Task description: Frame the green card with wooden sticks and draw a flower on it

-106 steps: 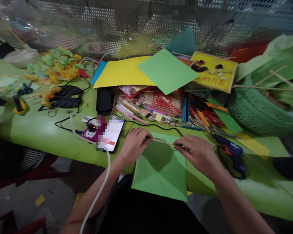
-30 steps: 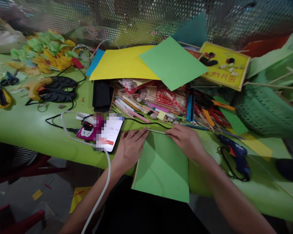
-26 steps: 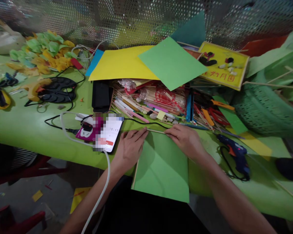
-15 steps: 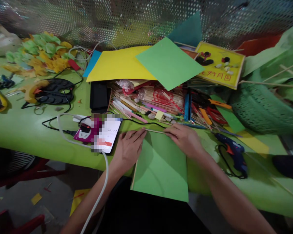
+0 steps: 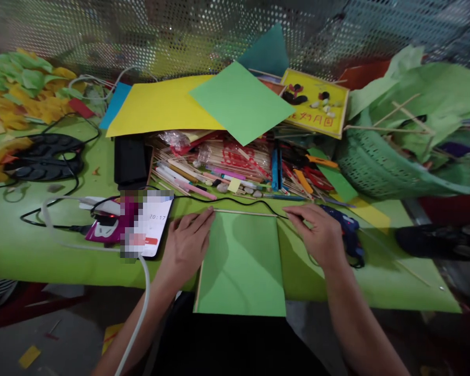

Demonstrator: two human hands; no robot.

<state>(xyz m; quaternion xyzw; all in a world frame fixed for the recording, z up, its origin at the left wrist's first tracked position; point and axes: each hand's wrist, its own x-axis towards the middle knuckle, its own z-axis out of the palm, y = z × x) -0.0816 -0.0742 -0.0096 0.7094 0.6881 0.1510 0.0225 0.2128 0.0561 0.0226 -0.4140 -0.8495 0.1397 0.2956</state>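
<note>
A green table (image 5: 43, 267) carries everything. Across its front edge lies a green sheet (image 5: 243, 277), the near side overhanging toward the lap. The left grip (image 5: 184, 245) rests at the sheet's far left corner, fingers flat and close together; whether the thumb pinches is hidden. The right grip (image 5: 321, 235), fingers half curled, sits beyond the far right corner; I cannot tell whether it pinches anything. A thin stick (image 5: 245, 213) follows the sheet's far edge, left end at the left fingertips, right end just short of the right ones.

Right hand (image 5: 319, 232) off the thin stick (image 5: 245, 212), nearer the glue gun (image 5: 348, 227)
</note>
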